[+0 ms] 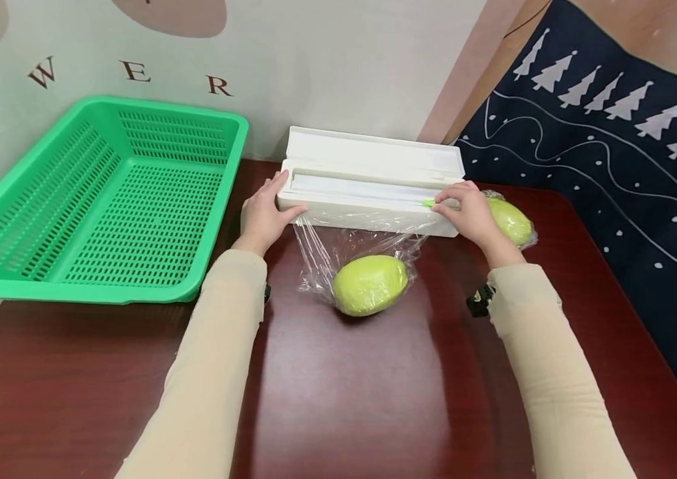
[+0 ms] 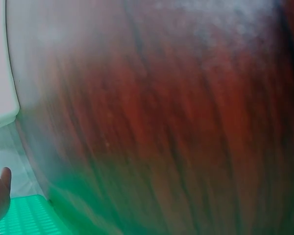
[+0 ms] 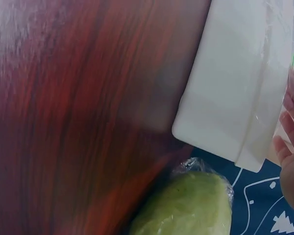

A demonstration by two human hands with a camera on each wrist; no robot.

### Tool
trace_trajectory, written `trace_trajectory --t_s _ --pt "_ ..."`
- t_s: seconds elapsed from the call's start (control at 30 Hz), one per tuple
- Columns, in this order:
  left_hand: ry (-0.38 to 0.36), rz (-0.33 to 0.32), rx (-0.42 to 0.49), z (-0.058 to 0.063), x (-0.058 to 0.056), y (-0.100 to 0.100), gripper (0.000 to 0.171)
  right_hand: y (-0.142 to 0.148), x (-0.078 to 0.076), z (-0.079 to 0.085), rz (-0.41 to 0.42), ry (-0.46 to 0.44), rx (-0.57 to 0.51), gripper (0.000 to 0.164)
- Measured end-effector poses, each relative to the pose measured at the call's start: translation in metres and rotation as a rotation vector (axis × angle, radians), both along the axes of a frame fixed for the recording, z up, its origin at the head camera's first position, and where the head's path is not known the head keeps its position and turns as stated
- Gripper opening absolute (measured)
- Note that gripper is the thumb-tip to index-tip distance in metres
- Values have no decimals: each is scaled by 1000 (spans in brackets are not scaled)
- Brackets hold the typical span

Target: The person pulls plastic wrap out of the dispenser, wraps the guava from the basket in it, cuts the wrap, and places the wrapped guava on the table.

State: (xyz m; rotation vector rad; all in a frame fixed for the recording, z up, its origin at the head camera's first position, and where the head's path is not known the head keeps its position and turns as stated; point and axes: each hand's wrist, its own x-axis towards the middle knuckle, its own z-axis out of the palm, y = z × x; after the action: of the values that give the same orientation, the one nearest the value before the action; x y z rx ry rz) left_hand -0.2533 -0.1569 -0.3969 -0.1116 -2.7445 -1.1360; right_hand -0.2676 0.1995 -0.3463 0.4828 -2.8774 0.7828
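A long white cling film dispenser point(image 1: 368, 214) lies at the back of the table with its lid point(image 1: 374, 152) raised. My left hand point(image 1: 266, 213) grips its left end, thumb along the front and fingers at the corner. At the right end, my right hand point(image 1: 466, 211) pinches a small green slide cutter point(image 1: 429, 203) on the dispenser's top edge. Clear cling film point(image 1: 320, 256) hangs from the front of the box and runs down around a yellow-green, melon-like fruit point(image 1: 370, 285). The right wrist view shows the dispenser's end point(image 3: 225, 98) beside the right fingers.
Another film-wrapped yellow-green fruit point(image 1: 508, 221) sits beyond the right hand, near the dispenser's right end. A large green plastic basket point(image 1: 227, 199) stands at the left. Behind the table point(image 1: 344, 399) are a pale wall covering and a dark blue cloth point(image 1: 632, 173) with white trees.
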Motion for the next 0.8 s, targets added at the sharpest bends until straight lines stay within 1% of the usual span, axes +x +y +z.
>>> trace_trajectory --t_s 0.3,0.37,0.5,0.6,0.63,0.73,0.8 --pt "-14 -1 -6 2 -1 1 78 4 1 8 13 -36 53 14" --pt "-16 -6 -12 3 -1 4 78 11 3 11 9 -34 61 14" --pt "-19 -8 -19 5 -1 6 79 33 10 13 -43 -15 90 15" --pt "-19 -5 -15 5 -1 4 78 48 15 12 -109 -3 122 17" --pt "-20 -6 -12 5 -1 3 78 51 16 12 -128 0 127 17" --pt "-21 -16 5 4 -1 2 79 52 18 14 -150 -9 157 19" --pt "-17 -26 18 3 -1 2 79 51 19 17 -158 -31 181 20"
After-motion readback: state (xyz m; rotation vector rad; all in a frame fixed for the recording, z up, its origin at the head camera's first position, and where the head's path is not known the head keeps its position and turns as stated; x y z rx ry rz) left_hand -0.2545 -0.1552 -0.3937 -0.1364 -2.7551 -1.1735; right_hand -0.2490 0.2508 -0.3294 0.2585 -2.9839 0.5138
